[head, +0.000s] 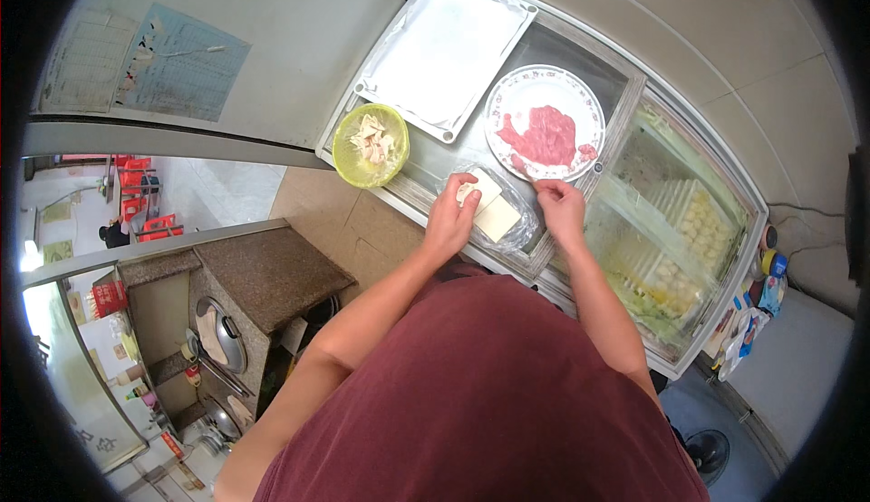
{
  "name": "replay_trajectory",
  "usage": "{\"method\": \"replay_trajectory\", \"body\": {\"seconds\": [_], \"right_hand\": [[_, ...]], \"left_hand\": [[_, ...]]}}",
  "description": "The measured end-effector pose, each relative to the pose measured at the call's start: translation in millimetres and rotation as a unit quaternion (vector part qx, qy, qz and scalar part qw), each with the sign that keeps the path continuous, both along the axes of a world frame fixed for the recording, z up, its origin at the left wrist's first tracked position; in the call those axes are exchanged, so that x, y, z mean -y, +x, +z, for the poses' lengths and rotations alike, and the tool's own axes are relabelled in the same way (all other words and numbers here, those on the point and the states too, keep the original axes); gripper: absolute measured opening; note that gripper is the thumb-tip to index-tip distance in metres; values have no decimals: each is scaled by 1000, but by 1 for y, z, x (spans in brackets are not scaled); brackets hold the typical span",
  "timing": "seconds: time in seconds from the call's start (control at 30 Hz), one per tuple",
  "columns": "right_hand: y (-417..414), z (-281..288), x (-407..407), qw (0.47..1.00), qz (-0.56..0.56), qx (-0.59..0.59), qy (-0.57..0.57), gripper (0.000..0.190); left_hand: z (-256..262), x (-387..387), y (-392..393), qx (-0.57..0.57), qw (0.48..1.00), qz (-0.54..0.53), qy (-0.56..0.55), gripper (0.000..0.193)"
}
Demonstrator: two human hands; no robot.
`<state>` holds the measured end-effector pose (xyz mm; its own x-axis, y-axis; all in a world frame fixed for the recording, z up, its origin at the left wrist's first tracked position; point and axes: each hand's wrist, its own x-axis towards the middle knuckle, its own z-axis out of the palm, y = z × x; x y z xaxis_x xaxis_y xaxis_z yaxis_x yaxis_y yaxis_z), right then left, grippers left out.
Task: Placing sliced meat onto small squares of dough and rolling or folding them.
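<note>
My left hand (pixel 450 225) curls around a small pale dough wrapper, its fingers hiding part of it. Just beneath lies a stack of square wrappers (pixel 499 220) on a clear plastic bag (pixel 525 201). In my right hand (pixel 563 213) is a thin stick (pixel 532 178), pinched between thumb and fingers. Its tip is at the near rim of a white patterned plate (pixel 506 97), beside a mound of pink minced meat (pixel 547 135). To the left, a yellow-green basket (pixel 340 162) holds several folded dumplings (pixel 372 140).
A white lined tray (pixel 442 47) sits at the back left of the glass-topped freezer (pixel 435 155). Under its right glass, pale food pieces (pixel 693 230) show. Jars and packets (pixel 771 264) stand beyond its right end. A stone counter (pixel 272 271) is at lower left.
</note>
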<state>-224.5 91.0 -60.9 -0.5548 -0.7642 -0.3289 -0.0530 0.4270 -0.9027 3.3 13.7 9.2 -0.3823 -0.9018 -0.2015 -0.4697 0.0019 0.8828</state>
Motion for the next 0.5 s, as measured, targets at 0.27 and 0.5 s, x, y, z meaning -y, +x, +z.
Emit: {"method": "replay_trajectory", "body": {"seconds": [0.27,0.5], "right_hand": [[-23,29,3,947,80,-305,-66,15],[-8,21,-14,989,82,-122,-12,23]], "left_hand": [[-3,-5,2,-26,998,36,40,24],[-4,-5,3,-35,994,56,87,24]]}}
